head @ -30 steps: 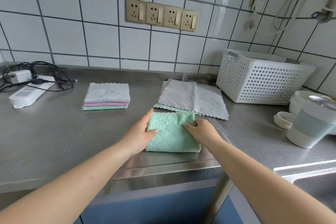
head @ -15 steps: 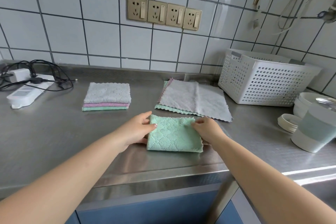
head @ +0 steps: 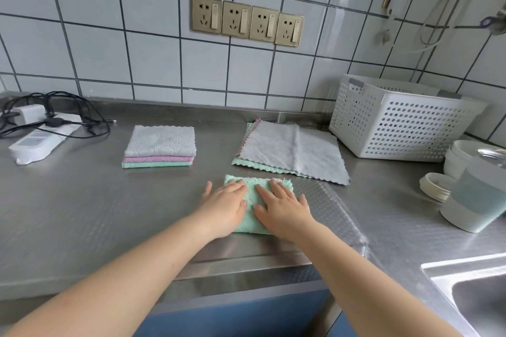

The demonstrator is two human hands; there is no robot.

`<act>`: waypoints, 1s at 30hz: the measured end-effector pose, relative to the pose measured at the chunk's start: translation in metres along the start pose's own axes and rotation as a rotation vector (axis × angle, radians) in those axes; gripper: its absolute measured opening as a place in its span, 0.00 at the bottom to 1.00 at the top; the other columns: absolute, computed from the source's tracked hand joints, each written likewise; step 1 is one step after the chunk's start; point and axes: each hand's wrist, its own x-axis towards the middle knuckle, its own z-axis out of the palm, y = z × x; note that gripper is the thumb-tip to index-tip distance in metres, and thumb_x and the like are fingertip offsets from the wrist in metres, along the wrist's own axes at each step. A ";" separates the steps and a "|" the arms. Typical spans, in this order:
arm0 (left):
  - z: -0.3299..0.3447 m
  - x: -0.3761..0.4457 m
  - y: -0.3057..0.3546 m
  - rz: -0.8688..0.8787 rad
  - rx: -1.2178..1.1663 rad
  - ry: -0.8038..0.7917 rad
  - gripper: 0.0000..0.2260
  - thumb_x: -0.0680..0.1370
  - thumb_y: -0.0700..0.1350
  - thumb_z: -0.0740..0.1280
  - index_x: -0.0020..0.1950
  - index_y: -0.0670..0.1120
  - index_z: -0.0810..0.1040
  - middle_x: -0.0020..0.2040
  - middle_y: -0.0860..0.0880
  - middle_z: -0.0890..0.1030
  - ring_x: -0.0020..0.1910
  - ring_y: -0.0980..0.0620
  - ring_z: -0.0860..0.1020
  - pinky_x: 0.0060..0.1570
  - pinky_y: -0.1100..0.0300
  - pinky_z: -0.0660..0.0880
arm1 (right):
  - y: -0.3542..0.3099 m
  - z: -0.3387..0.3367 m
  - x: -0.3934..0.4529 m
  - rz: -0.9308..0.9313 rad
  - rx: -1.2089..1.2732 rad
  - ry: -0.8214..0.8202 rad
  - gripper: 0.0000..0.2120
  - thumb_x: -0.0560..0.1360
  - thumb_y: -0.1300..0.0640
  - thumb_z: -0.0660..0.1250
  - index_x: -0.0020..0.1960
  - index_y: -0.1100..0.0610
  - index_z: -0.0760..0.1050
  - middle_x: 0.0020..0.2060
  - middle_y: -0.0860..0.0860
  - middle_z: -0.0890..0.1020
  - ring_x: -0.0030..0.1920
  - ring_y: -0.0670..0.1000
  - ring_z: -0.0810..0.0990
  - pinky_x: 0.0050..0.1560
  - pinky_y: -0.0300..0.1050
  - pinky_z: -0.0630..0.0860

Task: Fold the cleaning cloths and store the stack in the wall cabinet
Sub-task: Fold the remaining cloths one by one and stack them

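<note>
The folded green cloth [head: 253, 201] lies on the steel worktop [head: 82, 213] near its front edge. The left hand [head: 224, 206] and the right hand [head: 284, 209] rest flat on it, fingers [head: 276, 189] straight and released, grasping nothing; I think they press it to flatten the fold. Beyond the fingers and to their left waits the folded stack [head: 159, 146], probably the next place for this cloth. Beyond and to the right lie the unfolded cloths [head: 293, 152], with the white basket [head: 399, 123] behind them.

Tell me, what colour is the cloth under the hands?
Mint green cloth, seen in the head view.
</note>
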 end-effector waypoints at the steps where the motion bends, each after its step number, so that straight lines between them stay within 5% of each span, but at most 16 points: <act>1: -0.001 0.000 -0.003 0.005 0.010 0.004 0.22 0.82 0.49 0.50 0.76 0.49 0.56 0.77 0.53 0.54 0.76 0.55 0.51 0.74 0.43 0.44 | 0.002 0.000 0.000 0.015 -0.013 -0.005 0.28 0.79 0.40 0.46 0.77 0.44 0.47 0.78 0.48 0.46 0.77 0.49 0.41 0.73 0.63 0.43; 6: -0.008 -0.005 -0.019 -0.112 0.034 0.032 0.25 0.81 0.58 0.50 0.76 0.52 0.54 0.77 0.49 0.55 0.76 0.51 0.52 0.74 0.44 0.43 | 0.004 0.002 -0.002 0.025 -0.043 0.006 0.30 0.78 0.37 0.44 0.77 0.45 0.45 0.77 0.48 0.44 0.77 0.49 0.40 0.73 0.64 0.42; 11: -0.013 -0.006 -0.016 -0.120 -0.136 0.021 0.23 0.82 0.53 0.52 0.76 0.51 0.56 0.75 0.49 0.62 0.75 0.52 0.57 0.74 0.45 0.45 | 0.004 0.001 -0.003 0.024 -0.037 0.007 0.30 0.78 0.37 0.44 0.77 0.45 0.45 0.77 0.48 0.44 0.77 0.50 0.40 0.73 0.65 0.42; 15: -0.021 0.003 -0.009 -0.121 -0.610 0.108 0.21 0.80 0.41 0.59 0.73 0.47 0.65 0.73 0.48 0.66 0.72 0.52 0.64 0.67 0.62 0.58 | 0.004 0.003 -0.005 0.028 -0.020 0.023 0.30 0.78 0.37 0.44 0.77 0.45 0.46 0.77 0.48 0.45 0.77 0.49 0.40 0.73 0.65 0.42; 18: -0.025 0.002 -0.006 -0.137 -0.952 0.112 0.21 0.78 0.38 0.63 0.71 0.49 0.67 0.72 0.49 0.67 0.71 0.55 0.63 0.68 0.62 0.59 | 0.004 0.003 -0.005 0.028 -0.015 0.031 0.30 0.78 0.37 0.44 0.77 0.45 0.46 0.77 0.48 0.45 0.77 0.49 0.40 0.73 0.65 0.42; 22: -0.025 -0.001 -0.012 -0.093 -0.794 0.040 0.22 0.76 0.43 0.67 0.69 0.52 0.70 0.71 0.52 0.68 0.70 0.55 0.66 0.69 0.61 0.61 | 0.004 0.003 -0.006 0.019 -0.033 0.030 0.30 0.78 0.37 0.44 0.77 0.45 0.45 0.78 0.48 0.44 0.77 0.50 0.40 0.73 0.65 0.41; 25: -0.025 -0.002 -0.007 -0.035 -0.575 0.047 0.19 0.76 0.43 0.68 0.67 0.49 0.74 0.67 0.49 0.74 0.66 0.52 0.71 0.57 0.70 0.63 | 0.006 0.004 -0.007 0.021 -0.042 0.064 0.30 0.78 0.37 0.44 0.77 0.45 0.45 0.78 0.50 0.44 0.77 0.51 0.40 0.73 0.64 0.42; 28: -0.026 -0.008 -0.003 0.066 -0.499 0.194 0.18 0.75 0.39 0.68 0.65 0.47 0.76 0.55 0.48 0.79 0.49 0.59 0.76 0.43 0.76 0.64 | 0.007 0.006 -0.010 0.012 0.017 0.210 0.32 0.77 0.36 0.50 0.77 0.45 0.48 0.77 0.52 0.44 0.77 0.53 0.42 0.75 0.59 0.46; 30: -0.028 -0.013 -0.005 0.125 -0.544 0.255 0.18 0.75 0.38 0.68 0.64 0.47 0.77 0.42 0.55 0.75 0.36 0.66 0.72 0.38 0.76 0.64 | 0.008 0.003 -0.013 0.011 0.221 0.330 0.34 0.75 0.37 0.59 0.76 0.45 0.51 0.77 0.53 0.46 0.77 0.54 0.49 0.74 0.54 0.55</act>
